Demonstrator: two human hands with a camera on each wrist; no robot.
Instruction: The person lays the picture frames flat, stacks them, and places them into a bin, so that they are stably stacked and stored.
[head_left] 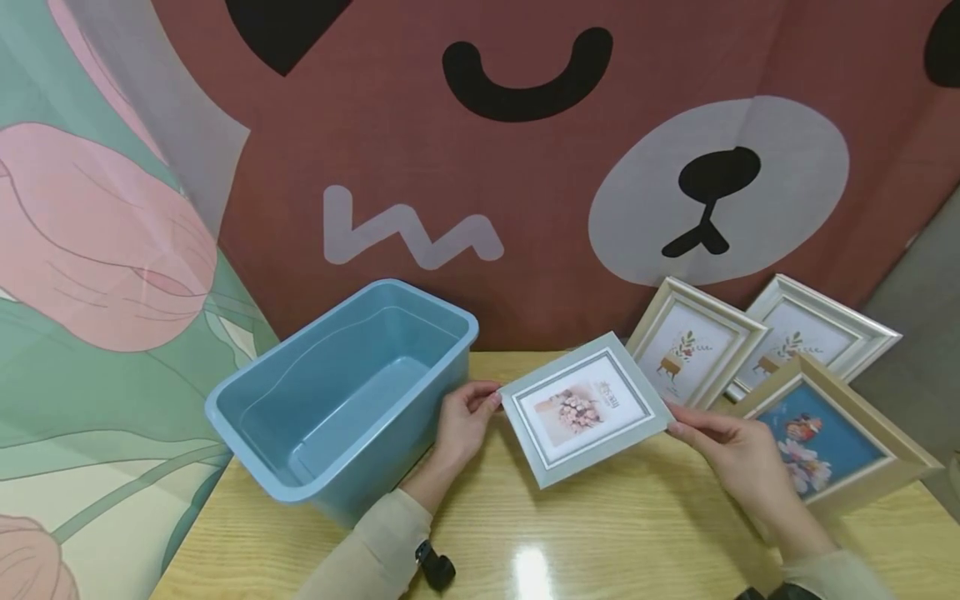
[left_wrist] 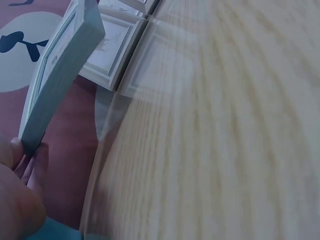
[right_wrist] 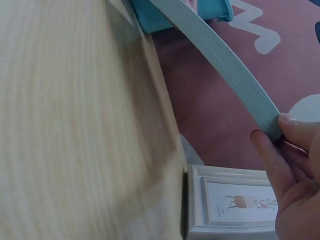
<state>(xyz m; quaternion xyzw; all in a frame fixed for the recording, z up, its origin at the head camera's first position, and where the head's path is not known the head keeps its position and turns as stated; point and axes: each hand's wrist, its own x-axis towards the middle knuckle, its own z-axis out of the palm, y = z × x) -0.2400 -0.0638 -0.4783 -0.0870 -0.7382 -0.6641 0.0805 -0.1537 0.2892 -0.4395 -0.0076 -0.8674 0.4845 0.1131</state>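
Note:
Between both hands a pale grey-green picture frame (head_left: 551, 462) with a pink flower print is held tilted above the table. My left hand (head_left: 461, 425) pinches its left corner, thumb on top, close to the blue bin's side. At the opposite corner my right hand (head_left: 746, 462) pinches the frame between thumb and fingers. In the left wrist view the frame's edge (left_wrist: 62, 82) rises from the left hand (left_wrist: 20, 190). The right wrist view shows the frame's long side (right_wrist: 225, 67) running to the right hand (right_wrist: 295, 170).
A blue plastic bin (head_left: 341, 475) with nothing inside stands on the left of the wooden table (head_left: 600, 533). Three more picture frames stand at the right: a beige one (head_left: 637, 333), a silver one (head_left: 877, 337) and a gold-toned one (head_left: 911, 454). A bear-print cloth (head_left: 540, 192) hangs behind.

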